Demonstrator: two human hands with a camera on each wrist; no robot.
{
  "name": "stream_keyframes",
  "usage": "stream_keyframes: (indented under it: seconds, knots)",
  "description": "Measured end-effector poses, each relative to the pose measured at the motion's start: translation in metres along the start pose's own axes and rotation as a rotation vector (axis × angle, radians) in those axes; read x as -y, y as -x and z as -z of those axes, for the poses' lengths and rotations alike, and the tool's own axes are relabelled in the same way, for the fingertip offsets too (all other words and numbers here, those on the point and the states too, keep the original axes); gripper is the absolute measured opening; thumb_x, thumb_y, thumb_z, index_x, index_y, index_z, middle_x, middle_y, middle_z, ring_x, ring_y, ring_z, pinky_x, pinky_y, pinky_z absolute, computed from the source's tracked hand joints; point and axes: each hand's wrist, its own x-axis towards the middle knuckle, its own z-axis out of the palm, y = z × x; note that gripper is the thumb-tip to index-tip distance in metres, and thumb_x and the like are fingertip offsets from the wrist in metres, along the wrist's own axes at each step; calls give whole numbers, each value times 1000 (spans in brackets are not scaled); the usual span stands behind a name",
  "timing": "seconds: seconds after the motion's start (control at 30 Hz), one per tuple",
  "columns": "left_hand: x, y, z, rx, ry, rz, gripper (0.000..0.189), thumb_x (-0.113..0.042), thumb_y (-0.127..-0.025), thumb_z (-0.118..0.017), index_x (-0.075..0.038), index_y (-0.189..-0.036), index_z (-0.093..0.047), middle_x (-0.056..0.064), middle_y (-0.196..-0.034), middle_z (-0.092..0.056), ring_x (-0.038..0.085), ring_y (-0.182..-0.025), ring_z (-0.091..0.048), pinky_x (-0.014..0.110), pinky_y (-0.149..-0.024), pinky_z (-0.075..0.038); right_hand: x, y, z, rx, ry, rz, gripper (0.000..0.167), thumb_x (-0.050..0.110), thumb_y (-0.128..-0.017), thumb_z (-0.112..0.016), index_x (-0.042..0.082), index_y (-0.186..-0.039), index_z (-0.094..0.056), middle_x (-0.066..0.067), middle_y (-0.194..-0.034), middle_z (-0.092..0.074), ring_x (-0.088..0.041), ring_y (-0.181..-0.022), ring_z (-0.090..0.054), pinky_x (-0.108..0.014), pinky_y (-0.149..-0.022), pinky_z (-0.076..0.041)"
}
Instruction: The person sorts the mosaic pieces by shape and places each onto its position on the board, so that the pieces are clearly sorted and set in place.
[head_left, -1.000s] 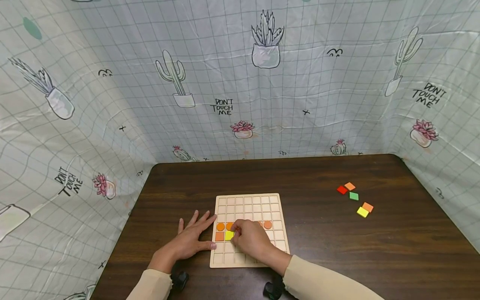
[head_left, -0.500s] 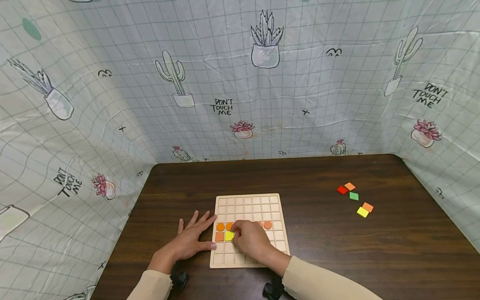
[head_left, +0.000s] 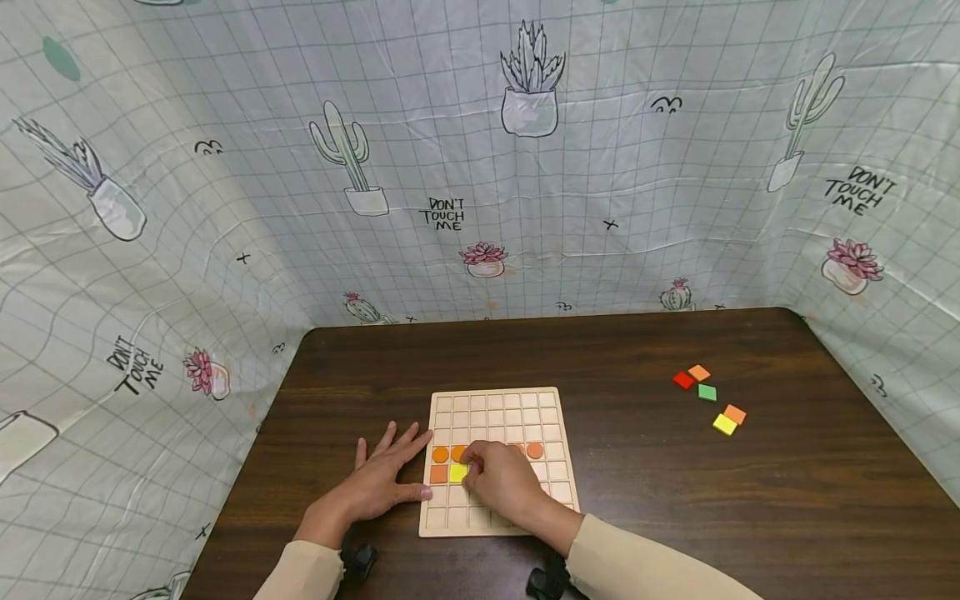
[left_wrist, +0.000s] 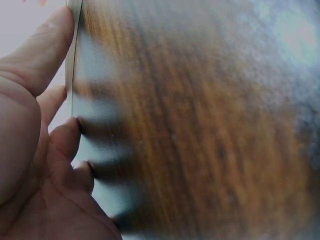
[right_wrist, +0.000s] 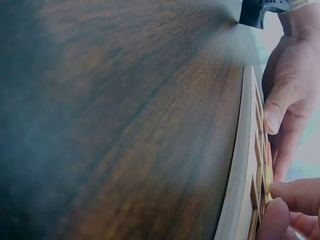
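Note:
A pale wooden grid board (head_left: 495,410) lies on the dark table. Orange discs (head_left: 441,454) sit in one row, partly hidden by my right hand. Below them lie an orange square tile (head_left: 438,474) and a yellow square tile (head_left: 457,473), side by side. My right hand (head_left: 504,482) bends over the board, with thumb and forefinger pinching the yellow tile at its right side. In the right wrist view those fingertips (right_wrist: 287,192) meet the yellow edge. My left hand (head_left: 382,479) is spread flat on the table, its thumb and fingertips touching the board's left edge.
Several loose square tiles lie at the table's right: red (head_left: 683,380), orange (head_left: 699,372), green (head_left: 707,392), another orange (head_left: 735,414) and yellow (head_left: 724,425). A patterned cloth (head_left: 585,167) hangs behind and around the table (head_left: 630,500).

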Motion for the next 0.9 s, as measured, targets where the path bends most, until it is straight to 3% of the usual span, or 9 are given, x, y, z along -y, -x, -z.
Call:
stream_keyframes:
  seconds: [0.37,0.63,0.9]
  knots:
    - [1,-2,-1,-5,-4,12,89,-41,-91,-82,-22,-166,-37,13,-176,-21,43,-164,4,74,-120,20,-7,-2,3,-14,-93,7,12,3,-86,-79,6,-97,-78,8,-72,-64,-3,-60,-50,-20,-59,-44]
    - [1,-3,-2,-8,-8,14,89,-42,-91,-81,-23,-166,-37,12,-176,-22,43,-164,4,73,-120,20,-13,0,7,37,-289,-63,14,4,-92,-78,4,-105,-77,2,-83,-67,-6,-46,-54,-23,-46,-49]
    - [1,-2,-1,-8,-3,10,90,-42,-91,-82,-23,-166,-37,14,-176,-21,44,-163,4,74,-120,20,-15,2,13,58,-425,-102,15,4,-95,-76,1,-110,-75,-4,-87,-68,-9,-46,-55,-22,-43,-49]
